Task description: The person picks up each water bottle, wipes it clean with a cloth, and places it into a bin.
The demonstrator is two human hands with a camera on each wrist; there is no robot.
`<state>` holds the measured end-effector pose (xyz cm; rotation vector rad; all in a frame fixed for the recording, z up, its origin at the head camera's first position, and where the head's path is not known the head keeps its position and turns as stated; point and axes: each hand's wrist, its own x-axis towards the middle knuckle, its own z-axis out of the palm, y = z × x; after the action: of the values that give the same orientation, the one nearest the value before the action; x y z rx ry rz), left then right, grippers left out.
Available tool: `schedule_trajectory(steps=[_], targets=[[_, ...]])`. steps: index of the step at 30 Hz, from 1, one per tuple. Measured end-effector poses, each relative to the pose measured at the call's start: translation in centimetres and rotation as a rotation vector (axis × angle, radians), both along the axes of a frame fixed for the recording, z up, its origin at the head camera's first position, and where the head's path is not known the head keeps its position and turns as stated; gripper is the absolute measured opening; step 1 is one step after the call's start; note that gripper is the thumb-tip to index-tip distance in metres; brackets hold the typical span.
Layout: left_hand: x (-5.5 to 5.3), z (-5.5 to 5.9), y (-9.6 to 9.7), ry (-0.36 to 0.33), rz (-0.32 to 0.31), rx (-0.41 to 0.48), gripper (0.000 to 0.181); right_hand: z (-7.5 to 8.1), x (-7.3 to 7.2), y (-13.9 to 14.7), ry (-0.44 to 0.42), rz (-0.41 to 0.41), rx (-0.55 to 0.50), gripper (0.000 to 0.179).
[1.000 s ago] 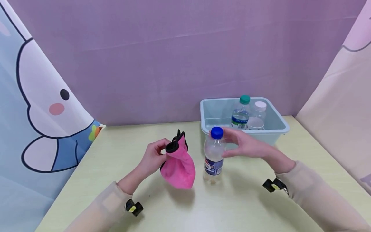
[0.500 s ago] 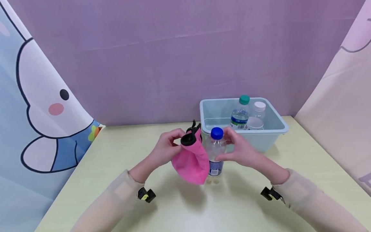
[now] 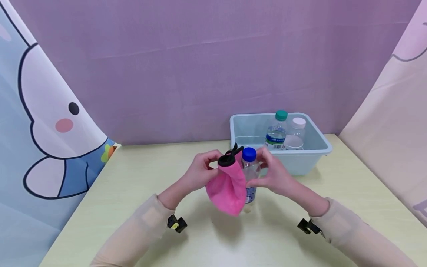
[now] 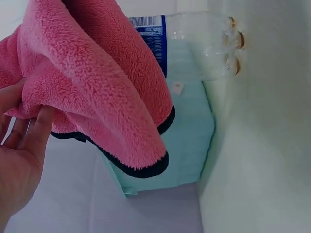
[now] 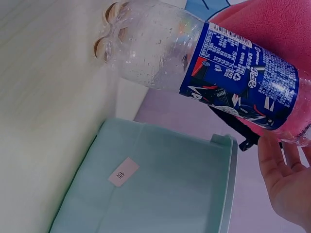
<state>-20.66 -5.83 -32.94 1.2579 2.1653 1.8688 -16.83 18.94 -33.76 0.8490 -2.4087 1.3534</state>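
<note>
My left hand point(image 3: 201, 173) pinches a pink fleecy cloth point(image 3: 228, 191) with black edging. In the left wrist view the cloth point(image 4: 92, 77) hangs in folds from the fingers. The cloth is against the left side of a clear plastic bottle point(image 3: 249, 155) with a blue cap, covering part of it in the head view. The bottle is upright, its blue label point(image 5: 243, 75) plain in the right wrist view. Around the bottle's upper part, my right hand point(image 3: 278, 176) holds it between thumb and curled fingers.
Behind the bottle stands a light blue plastic bin point(image 3: 300, 163). Inside it are a green-capped bottle point(image 3: 276, 131) and a white-capped bottle point(image 3: 296, 134). A small tag point(image 5: 123, 172) is stuck on the bin's side. Purple cloth point(image 3: 173, 74) hangs behind the pale table point(image 3: 153, 155).
My left hand has moved right with the cloth, from beside the bottle to against it. My right hand has shifted slightly left, and its thumb has come in closer on the bottle.
</note>
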Motion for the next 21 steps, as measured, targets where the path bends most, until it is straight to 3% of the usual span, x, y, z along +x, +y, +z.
schedule_trajectory(steps=[5,9,16,21], targets=[[0.0,-0.9,0.1,-0.017,0.001,-0.023,0.012,0.0,0.1,0.0,-0.02,-0.021,0.014,0.067],[0.1,-2.3,0.0,-0.013,-0.009,-0.072,0.013,0.1,0.2,0.0,-0.032,-0.035,0.019,0.068],[-0.3,-6.0,-0.2,0.058,-0.06,-0.292,0.02,0.1,0.2,0.0,-0.02,-0.009,0.02,0.067],[-0.3,-6.9,-0.3,0.062,-0.073,-0.372,0.017,0.2,0.2,0.0,-0.028,0.0,0.027,0.067]])
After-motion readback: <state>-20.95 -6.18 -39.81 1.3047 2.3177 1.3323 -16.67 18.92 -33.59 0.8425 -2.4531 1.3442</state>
